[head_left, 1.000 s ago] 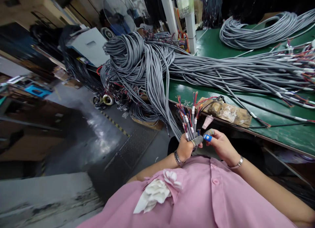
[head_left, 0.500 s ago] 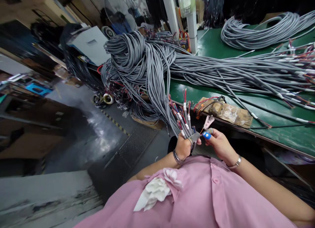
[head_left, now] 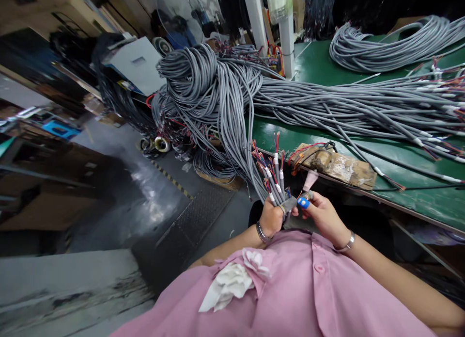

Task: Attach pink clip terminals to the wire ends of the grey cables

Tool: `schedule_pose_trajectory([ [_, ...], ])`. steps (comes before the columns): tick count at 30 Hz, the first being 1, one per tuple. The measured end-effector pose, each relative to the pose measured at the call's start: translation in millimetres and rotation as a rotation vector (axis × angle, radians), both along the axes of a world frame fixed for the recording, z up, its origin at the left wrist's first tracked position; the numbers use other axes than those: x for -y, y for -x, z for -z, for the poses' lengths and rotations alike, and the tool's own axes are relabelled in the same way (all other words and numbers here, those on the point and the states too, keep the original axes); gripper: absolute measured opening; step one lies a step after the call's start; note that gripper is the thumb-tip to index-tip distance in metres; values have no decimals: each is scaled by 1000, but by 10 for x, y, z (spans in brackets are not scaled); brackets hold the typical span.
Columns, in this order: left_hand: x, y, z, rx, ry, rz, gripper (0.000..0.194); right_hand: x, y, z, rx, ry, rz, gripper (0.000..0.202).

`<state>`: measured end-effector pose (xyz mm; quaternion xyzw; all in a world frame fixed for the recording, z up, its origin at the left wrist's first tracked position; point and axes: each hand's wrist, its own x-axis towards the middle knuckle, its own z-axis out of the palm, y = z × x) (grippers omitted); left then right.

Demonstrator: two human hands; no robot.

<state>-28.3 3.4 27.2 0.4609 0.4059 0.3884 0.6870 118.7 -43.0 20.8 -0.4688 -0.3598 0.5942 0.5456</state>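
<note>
My left hand is closed round a bundle of grey cables. The cable ends point up, with white bands and thin coloured wires fanning out. Grey wrapping covers the left thumb. Close by on the right, my right hand is pinched shut, with blue tape on its thumb. A thin orange wire shows at its fingertips. Just beyond those fingers juts a pale pink piece; whether the hand grips it is unclear. What lies between the fingertips is hidden.
A wooden block with red and black leads sits along the bench edge. Long grey cables lie across the green bench, and a heap hangs over its left end. A coil rests at the back.
The pale pink piece showed two spread arms before and now looks like one narrow shape. Less of the orange wire shows. My left hand keeps its hold; the view has shifted slightly.
</note>
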Motion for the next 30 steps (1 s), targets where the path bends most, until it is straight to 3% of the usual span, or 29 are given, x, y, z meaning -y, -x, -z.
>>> schedule_pose_trajectory([
  [7, -62, 83, 44, -24, 20, 180, 34, 41, 26, 21, 40, -1, 30, 26],
  [15, -94, 133, -49, -136, -80, 328, 35, 45, -14, -8, 140, -86, -28, 27],
  [23, -16, 92, 56, -24, -63, 72, 30, 11, -16, 77, 51, 8, 22, 27],
  [30, -17, 45, 42, 78, -56, -46, 25, 13, 3, 83, 1, -35, -1, 22],
])
